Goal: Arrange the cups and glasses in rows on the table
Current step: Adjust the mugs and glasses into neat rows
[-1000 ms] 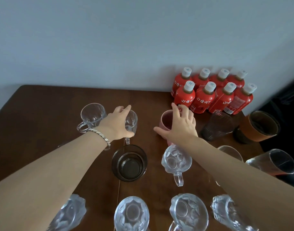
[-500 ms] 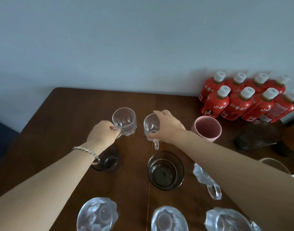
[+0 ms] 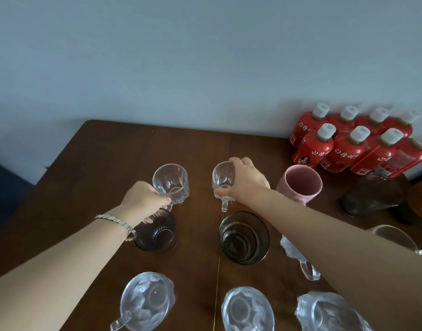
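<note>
One brown table bears everything, with its far edge against a plain wall. Eight red bottles stand packed in two ranks at the far right corner and are no part of the job. Three frosted mugs make the nearest line, side by side along the bottom of the view. A fourth lies mostly hidden under the right forearm. Next up is a smoky glass at centre, with a smaller purple glass to its left, the two well apart. A pink cup stands at the far right of the working area, just beside the right hand.

The far line is the one in hand. It runs left to right across the table. The left mug and right mug, both clear, sit level with each other with a gap between, and both handles point back toward the person. The left hand is curled round the left mug's handle. The right hand clasps its mug's body, fingers over the far rim and thumb low on the near side. Whether either mug is quite down on the wood I cannot tell.

Each hand is nearest its own mug. The pink cup lies directly rightward along the same line, so I judge that the coming move is a sideways trim of the spacing.
</note>
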